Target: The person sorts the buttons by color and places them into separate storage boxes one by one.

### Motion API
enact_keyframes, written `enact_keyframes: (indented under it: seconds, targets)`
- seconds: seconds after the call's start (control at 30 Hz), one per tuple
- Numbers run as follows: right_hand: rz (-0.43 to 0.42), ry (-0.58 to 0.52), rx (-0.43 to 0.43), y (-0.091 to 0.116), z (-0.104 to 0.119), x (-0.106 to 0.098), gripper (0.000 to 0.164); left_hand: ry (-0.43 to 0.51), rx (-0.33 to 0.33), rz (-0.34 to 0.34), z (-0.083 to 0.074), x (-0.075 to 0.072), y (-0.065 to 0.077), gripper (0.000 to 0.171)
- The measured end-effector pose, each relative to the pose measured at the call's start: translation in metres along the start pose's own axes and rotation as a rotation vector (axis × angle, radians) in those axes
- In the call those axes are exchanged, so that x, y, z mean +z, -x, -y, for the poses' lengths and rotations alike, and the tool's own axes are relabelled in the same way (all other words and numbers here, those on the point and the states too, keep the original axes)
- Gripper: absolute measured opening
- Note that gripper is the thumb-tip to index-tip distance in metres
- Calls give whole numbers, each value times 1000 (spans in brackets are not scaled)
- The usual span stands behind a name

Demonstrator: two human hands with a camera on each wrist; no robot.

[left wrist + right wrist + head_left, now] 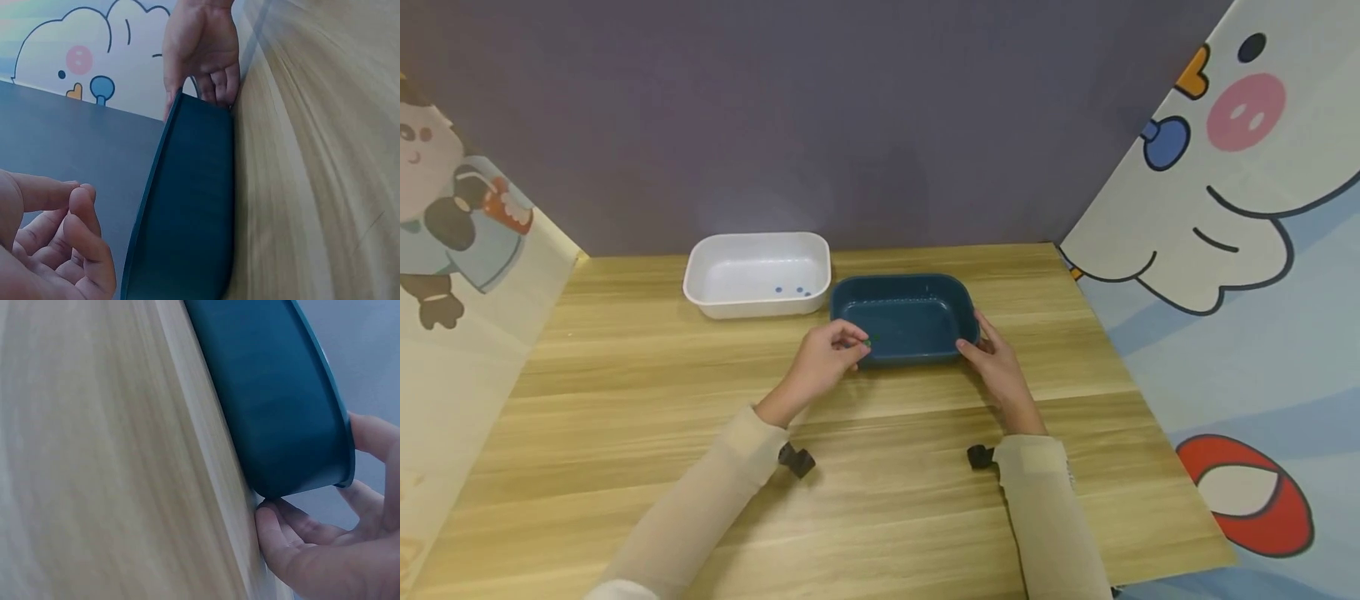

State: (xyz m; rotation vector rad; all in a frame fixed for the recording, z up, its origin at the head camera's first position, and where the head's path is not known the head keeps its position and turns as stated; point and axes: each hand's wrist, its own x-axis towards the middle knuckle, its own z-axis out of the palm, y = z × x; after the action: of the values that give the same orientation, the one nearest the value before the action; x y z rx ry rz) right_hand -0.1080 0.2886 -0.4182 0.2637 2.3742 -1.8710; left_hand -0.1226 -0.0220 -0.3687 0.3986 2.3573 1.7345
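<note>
A dark teal rectangular tray [913, 359] sits on the wooden table. My left hand [823, 357] is at its front left corner, thumb and forefinger pinching a tiny green piece [867, 342] over the rim. The left wrist view shows those fingertips pressed together beside the tray wall [187, 200], and the piece is hidden there. With thumb on the rim and other fingers along the outside and near the base, my right hand [1000, 375] grips the tray's right end. In the right wrist view its fingers [306, 528] reach the bottom corner.
To the left, close beside the teal tray, stands a white tray [758, 310] with three small blue round pieces [778, 290] in its right part. A grey panel [880, 125] rises behind the table [880, 517]. Cartoon-printed walls [1247, 250] flank both sides.
</note>
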Motion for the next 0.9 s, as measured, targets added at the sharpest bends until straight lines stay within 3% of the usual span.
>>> enact_keyframes:
  seconds: [0.43, 0.9]
  targets:
    - [-23, 24, -17, 1, -1, 0, 74, -27, 2, 10, -2, 2, -18, 14]
    - [-22, 14, 1, -1, -2, 1, 76, -42, -3, 51, -4, -1, -21, 21]
